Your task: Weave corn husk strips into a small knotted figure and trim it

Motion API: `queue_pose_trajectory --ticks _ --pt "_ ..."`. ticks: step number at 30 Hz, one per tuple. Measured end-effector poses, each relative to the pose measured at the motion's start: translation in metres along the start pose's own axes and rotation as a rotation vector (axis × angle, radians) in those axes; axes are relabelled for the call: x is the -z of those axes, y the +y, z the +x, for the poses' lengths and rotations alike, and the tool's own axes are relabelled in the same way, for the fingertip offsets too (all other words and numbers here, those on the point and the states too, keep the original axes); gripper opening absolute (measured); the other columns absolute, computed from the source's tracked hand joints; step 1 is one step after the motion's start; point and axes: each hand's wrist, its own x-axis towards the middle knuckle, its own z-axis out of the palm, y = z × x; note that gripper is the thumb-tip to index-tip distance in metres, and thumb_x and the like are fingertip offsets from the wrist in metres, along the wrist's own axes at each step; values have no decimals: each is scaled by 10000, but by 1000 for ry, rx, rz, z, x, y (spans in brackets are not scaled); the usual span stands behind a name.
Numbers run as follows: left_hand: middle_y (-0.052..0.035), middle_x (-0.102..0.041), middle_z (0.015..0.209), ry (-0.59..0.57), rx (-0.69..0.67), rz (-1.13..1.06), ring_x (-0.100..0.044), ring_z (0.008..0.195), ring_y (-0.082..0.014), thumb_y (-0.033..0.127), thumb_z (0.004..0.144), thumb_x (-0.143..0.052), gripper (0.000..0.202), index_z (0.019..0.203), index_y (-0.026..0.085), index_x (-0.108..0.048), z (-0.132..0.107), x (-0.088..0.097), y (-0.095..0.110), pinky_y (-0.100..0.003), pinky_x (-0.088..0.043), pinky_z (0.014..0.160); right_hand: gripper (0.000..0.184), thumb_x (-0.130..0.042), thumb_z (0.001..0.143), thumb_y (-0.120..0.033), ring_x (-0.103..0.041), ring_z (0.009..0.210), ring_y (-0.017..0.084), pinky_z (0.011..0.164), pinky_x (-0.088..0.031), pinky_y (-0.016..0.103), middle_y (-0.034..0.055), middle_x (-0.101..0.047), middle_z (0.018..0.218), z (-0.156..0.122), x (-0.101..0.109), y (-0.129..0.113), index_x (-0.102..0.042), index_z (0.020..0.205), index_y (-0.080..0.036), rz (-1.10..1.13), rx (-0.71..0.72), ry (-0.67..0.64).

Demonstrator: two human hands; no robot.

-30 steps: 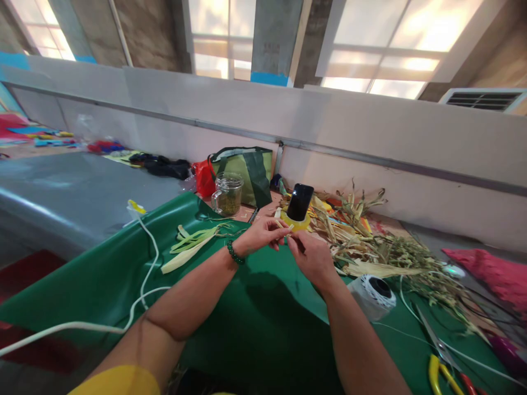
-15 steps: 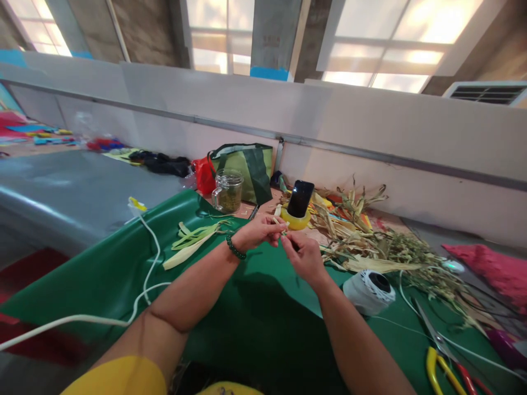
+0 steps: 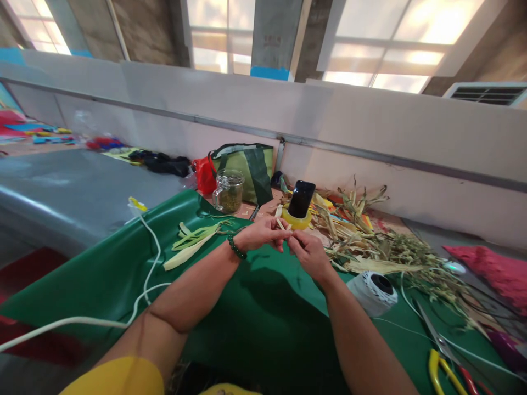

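My left hand [image 3: 265, 232], with a green bead bracelet [image 3: 235, 247] at its wrist, pinches a pale strip of corn husk [image 3: 281, 224]. Its fingertips meet those of my right hand [image 3: 307, 251], whose thumb and forefinger are pressed together at the strip's lower end. What lies between the right fingertips is too small and covered to make out. Both hands are raised over the green mat [image 3: 263, 296]. Left of them lie green and pale husk leaves [image 3: 193, 242]. Just behind the fingers, a phone [image 3: 302, 198] leans upright in a yellow tape roll [image 3: 297, 221].
Dried husks [image 3: 349, 241] and dry stalks [image 3: 407, 251] are heaped at the right. Nearer are a spool of white thread [image 3: 373, 294] and scissors [image 3: 440, 343]. A glass mug [image 3: 229, 192] stands before a green bag [image 3: 249, 170]. A white cable [image 3: 154, 247] crosses the mat's left side.
My right hand has shifted slightly to the right and its fingers have closed in against my left fingertips. The pale strip has turned a little between them.
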Motion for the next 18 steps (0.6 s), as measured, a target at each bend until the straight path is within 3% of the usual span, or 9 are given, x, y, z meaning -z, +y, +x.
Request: queue_pose_trajectory --ticks 7,10,14,18 --pt "61 -474 478 -98 -52 219 -491 401 -56 637 693 -657 521 719 121 -589 -5 8 3 -186 -389 436 419 -529 809 -472 -296 418 79 426 -251 231 -57 -343 435 0 7 -6 -434 502 -203 229 -141 -15" --pt "51 -499 503 -49 -50 142 -549 441 -81 669 691 -637 549 745 126 -571 -4 6 2 -200 -453 481 413 -527 812 -476 -337 386 81 405 -289 222 -50 -397 407 2 7 -6 -462 508 -204 259 -178 9" --pt "18 -575 566 -46 -30 -27 -599 499 -110 697 736 -567 601 946 134 -572 -4 7 0 -226 -494 530 412 -506 837 -484 -433 398 93 419 -372 221 -16 -524 456 2 4 -9 -508 539 -200 244 -164 66" --pt "-39 -661 799 -78 -105 15 -634 628 -120 506 640 -779 582 1046 142 -577 -4 10 0 -234 -501 596 418 -508 834 -510 -470 414 102 428 -407 229 -3 -563 483 2 4 -11 -540 564 -193 301 -182 65"
